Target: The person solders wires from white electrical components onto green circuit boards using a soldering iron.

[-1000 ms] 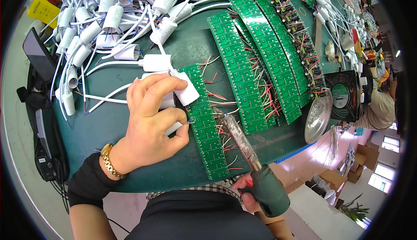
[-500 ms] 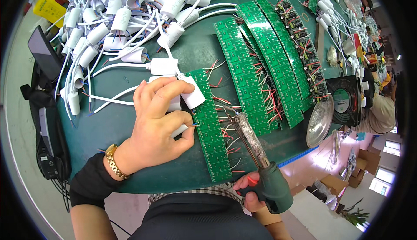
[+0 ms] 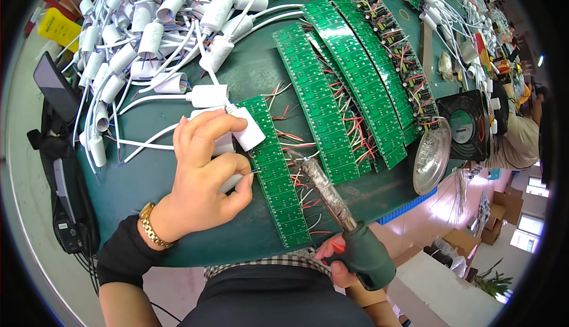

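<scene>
My left hand pinches a thin white cable between thumb and finger; its coloured wire ends meet the left edge of a green circuit board strip. Another finger of that hand rests on a white cylindrical housing, which overlaps the strip's upper part. More white housings lie beside and under the fingers. My right hand is wrapped around the dark green handle of a soldering gun. The gun's tip is close to the strip's right edge, among red and white wires; whether it touches is unclear.
A heap of white corded housings covers the far left. Further board strips stand at the right, beside a clear oval dish and a black fan. A dark screen borders the left edge. Another person's arm shows far right.
The scene has shifted slightly left in the view. The soldering gun's tip sits a little lower along the strip, while my left hand keeps its hold on the cable.
</scene>
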Tool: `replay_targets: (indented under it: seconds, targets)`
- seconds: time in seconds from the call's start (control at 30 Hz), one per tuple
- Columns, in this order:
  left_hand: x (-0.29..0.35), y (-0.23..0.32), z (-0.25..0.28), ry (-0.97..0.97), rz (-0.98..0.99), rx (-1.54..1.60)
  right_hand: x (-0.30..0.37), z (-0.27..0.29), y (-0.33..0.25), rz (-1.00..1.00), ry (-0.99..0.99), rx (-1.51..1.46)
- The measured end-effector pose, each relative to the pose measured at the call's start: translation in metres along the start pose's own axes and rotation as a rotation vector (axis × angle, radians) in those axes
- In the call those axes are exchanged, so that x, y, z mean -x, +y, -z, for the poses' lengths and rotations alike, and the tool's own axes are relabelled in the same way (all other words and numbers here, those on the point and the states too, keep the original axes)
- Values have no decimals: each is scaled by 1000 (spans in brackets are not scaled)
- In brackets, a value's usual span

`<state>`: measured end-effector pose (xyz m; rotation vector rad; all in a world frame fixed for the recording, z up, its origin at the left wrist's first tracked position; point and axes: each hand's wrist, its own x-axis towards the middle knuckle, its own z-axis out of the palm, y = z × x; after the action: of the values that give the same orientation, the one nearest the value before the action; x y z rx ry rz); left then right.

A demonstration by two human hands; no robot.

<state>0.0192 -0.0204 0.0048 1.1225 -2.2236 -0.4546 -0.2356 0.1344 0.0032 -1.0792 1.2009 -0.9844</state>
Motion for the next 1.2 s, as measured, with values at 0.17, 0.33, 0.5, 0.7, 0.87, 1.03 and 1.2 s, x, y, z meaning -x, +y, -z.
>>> replay_targets:
  seconds: [0.17, 0.33, 0.5, 0.7, 0.87, 1.03, 1.2]
  targets:
    - [0, 1, -1, -5, -6, -37, 10, 12, -21, -448, -134, 14]
    - [-2, 3, -2, -3, -14, -43, 8, 13, -17, 49, -275, 664]
    - [1, 1, 2, -39, -19, -74, 8, 6, 5, 115, -176, 595]
    - [-1, 1, 0, -43, -24, -68, 24, 7, 23, 59, -91, 494]
    - [-1, 1, 1, -35, -15, -82, 17, 8, 6, -19, -239, 541]
    - [-2, 1, -1, -11, -2, -41, 24, 4, 3, -174, -34, 112]
    - [0, 0, 0, -22, -8, -57, 19, -3, -12, -410, 86, -204]
